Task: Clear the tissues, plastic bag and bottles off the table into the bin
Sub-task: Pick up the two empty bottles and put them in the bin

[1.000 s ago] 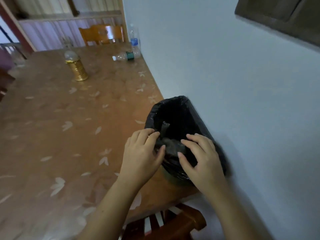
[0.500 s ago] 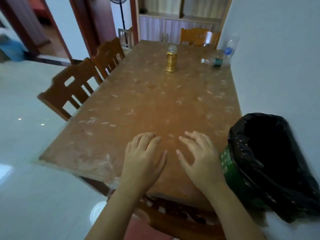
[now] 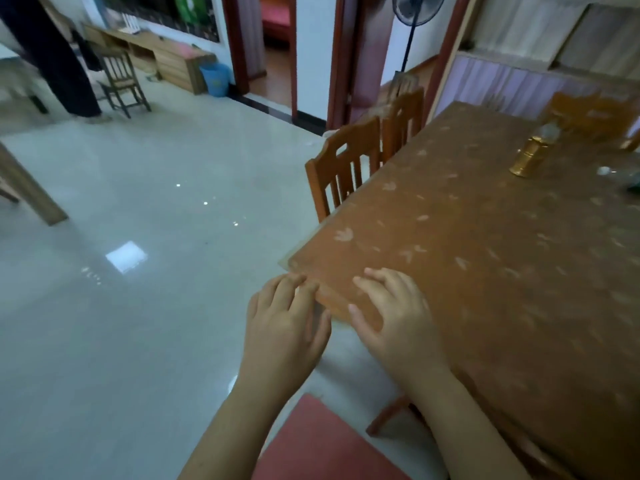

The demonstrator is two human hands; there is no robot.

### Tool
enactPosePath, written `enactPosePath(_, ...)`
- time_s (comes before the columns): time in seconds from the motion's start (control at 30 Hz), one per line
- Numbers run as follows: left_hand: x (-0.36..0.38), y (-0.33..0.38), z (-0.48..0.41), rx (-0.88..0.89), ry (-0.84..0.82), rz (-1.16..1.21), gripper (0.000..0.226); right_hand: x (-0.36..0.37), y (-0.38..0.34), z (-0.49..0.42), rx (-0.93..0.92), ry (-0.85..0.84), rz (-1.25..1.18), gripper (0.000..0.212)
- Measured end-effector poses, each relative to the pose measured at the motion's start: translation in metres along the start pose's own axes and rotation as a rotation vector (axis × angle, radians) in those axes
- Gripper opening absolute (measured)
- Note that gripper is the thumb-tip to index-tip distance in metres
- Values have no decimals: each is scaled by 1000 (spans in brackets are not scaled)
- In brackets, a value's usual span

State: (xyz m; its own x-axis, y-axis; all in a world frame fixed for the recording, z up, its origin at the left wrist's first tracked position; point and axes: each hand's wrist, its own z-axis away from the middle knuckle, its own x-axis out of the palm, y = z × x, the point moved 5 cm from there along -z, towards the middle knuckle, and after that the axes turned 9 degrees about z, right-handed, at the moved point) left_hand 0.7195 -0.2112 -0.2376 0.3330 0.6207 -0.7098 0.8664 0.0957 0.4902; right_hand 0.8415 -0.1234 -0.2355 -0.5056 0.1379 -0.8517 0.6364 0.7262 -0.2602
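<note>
Table (image 3: 485, 271): near corner sits under R hand (image 3: 398, 323); L hand (image 3: 287, 327) beside it at the edge. Both empty, fingers relaxed. Gold lamp (image 3: 528, 161), then bottle (image 3: 620, 176), lie far ahead-right of R hand. Bin not in view. Step closer before reaching; don't overstretch.

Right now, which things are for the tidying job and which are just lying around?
For the job: clear bottle lying on the table; left hand and right hand, both empty.
Just lying about: gold jar, wooden chair, standing fan, blue tub.
</note>
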Motion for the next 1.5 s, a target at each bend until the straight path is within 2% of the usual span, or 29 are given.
enactPosePath(0.23, -62, -99, 11, -162, 69, -106, 37, 56, -103, -42, -149, -83, -39, 38)
enactPosePath(0.33, -70, -130, 4, -200, 83, -120, 37, 77, -126, -65, -175, -79, -20, 34)
enactPosePath(0.47, -69, -174, -23, -214, 90, -134, 37, 118, -142, -104, -186, -93, -110, 39)
enactPosePath(0.63, -62, -225, -93, -157, 72, -163, 37, 161, -149, -172, -172, -62, -114, 41)
enactPosePath(0.8, -57, -271, -200, -56, 43, -160, 38, 188, -145, -269, -84, -19, -116, 42)
enactPosePath(0.93, -53, -298, -266, -5, 75, -133, 37, 207, -136, -329, -46, 11, -71, 41)
enactPosePath(1.2, -17, -382, -355, 24, -16, -53, 36, 266, -136, -425, 56, 22, 18, 42)
enactPosePath(1.5, 10, -470, -493, 200, -70, 56, 35, 316, -140, -555, 177, 74, 125, 43)
